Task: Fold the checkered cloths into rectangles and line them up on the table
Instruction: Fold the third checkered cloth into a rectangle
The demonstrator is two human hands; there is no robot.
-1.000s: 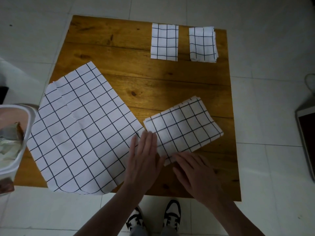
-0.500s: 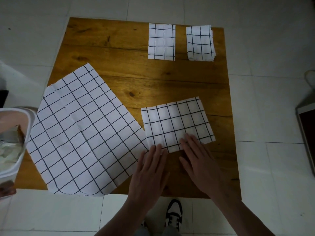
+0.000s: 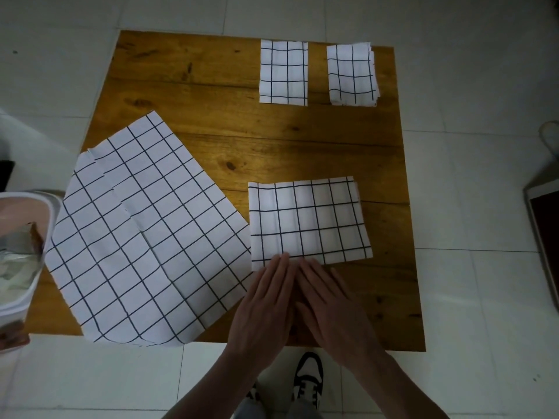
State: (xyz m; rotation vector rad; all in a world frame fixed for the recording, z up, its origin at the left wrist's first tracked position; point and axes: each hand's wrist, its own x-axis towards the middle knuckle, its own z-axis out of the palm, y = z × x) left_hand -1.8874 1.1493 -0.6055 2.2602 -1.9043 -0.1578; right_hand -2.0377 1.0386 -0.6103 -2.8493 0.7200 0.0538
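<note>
Checkered cloths are being shown on a brown wooden table [image 3: 187, 83], four of them in all. The table is being seen from above, and it is standing on a floor of pale tiles [image 3: 472, 207].

The biggest cloth [image 3: 145, 234] is being left spread out on the left side of the table. It is lying slanted, and its near corner is hanging over the near edge of the table. Creases are being shown down its middle.

The half-folded cloth [image 3: 308, 219] is lying to the right of the big one, close to it, in the near part of the table. It is folded into a wide rectangle and is lying flat and nearly straight.

Two small folded cloths are being kept at the far edge of the table, side by side with a gap between them. The left small cloth [image 3: 283, 72] is neat. The right small cloth [image 3: 352, 74] is showing uneven layers along its right side.

The left hand [image 3: 263, 306] and the right hand [image 3: 331, 309] are being held flat and side by side, touching each other. Their fingers are being kept straight, and the fingertips are being laid on the near edge of the half-folded cloth. Nothing is being pinched.

A white tub [image 3: 21, 255] is being seen at the left edge, beside the table.
</note>
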